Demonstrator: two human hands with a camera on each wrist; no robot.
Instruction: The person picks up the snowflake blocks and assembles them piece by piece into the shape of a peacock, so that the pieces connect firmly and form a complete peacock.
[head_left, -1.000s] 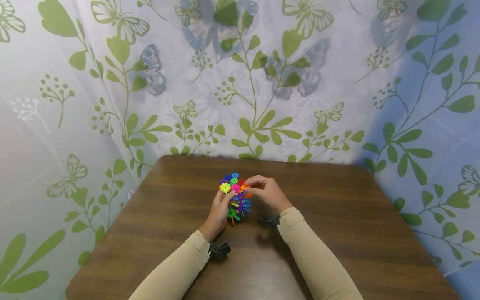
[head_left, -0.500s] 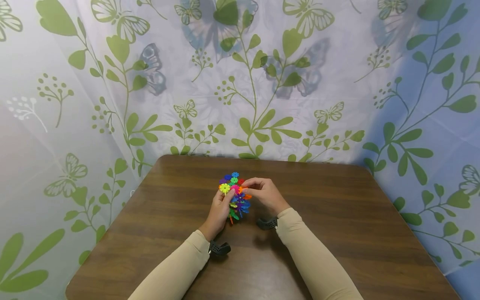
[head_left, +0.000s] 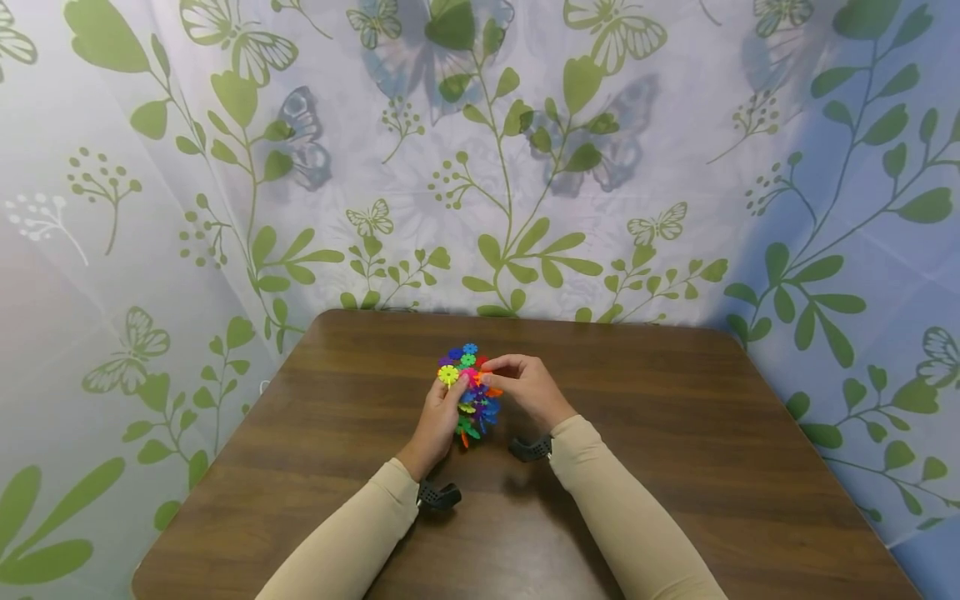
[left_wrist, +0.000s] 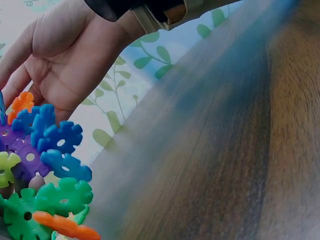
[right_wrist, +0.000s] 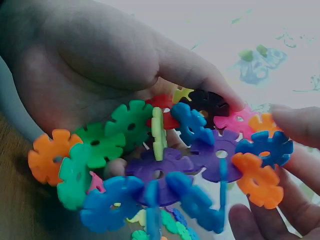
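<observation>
A colourful cluster of interlocking plastic flower discs is held above the table, in blue, purple, green, orange, yellow, red and pink. My left hand grips its left side, thumb near a pink disc. From the right, my right hand pinches an orange flower disc beside the pink one; its fingers show at the right of the right wrist view. Blue discs and green discs fan outward in the left wrist view. Part of the left hand's grip is hidden behind the cluster.
A brown wooden table lies beneath both hands. Behind and beside it hangs a cloth printed with leaves and butterflies. Dark straps sit at the wrists. Several more discs appear below, blurred, in the right wrist view.
My right hand has shifted slightly left, bringing the orange disc closer against the pink one. My left hand and the cluster have barely moved.
</observation>
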